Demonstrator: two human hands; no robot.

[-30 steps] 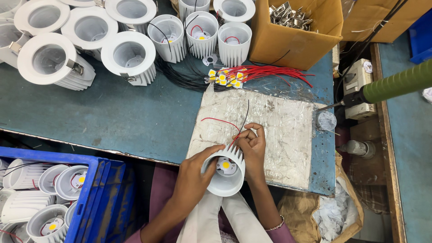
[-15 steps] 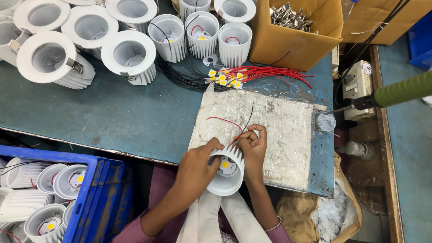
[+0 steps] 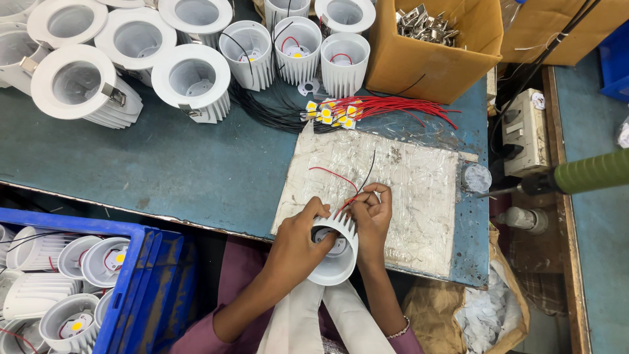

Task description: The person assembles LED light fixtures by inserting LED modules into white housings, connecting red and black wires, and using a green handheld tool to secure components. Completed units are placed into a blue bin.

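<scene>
Downlight housing (image 3: 334, 252), white and finned, held at the near edge of the bench (image 3: 196, 170), mouth turned toward the body, at about 6 o'clock in view. Left hand (image 3: 298, 239) wrapped around the rim, fingers closed on the housing. Right hand (image 3: 371, 219) at the finned back, fingers pinched shut on the red wire (image 3: 333, 174) and black wire (image 3: 367, 172) where they leave the casting. Best done, by the look of it, with the housing kept steady against the bench edge and the leads fed straight, not kinked, through the fins; gentle pull only, so the small LED board inside stays seated.

Under the hands, a worn pale mat (image 3: 386, 190) covered in clear film, lying on the blue-green bench top. At 8 o'clock, low beside the bench, a blue crate (image 3: 141, 282) with more white housings. At 12 o'clock beyond the mat, a bundle of red leads with yellow LED chips (image 3: 331, 113) on black wire coils. Farther at 11 o'clock, rows of white housings (image 3: 193, 78), some wide-flanged, some narrow and wired. At 1 o'clock, a cardboard box (image 3: 432, 62) of metal clips. At 3 o'clock, a green-handled tool (image 3: 586, 172) and a switch box (image 3: 524, 131) at the bench's end.
</scene>
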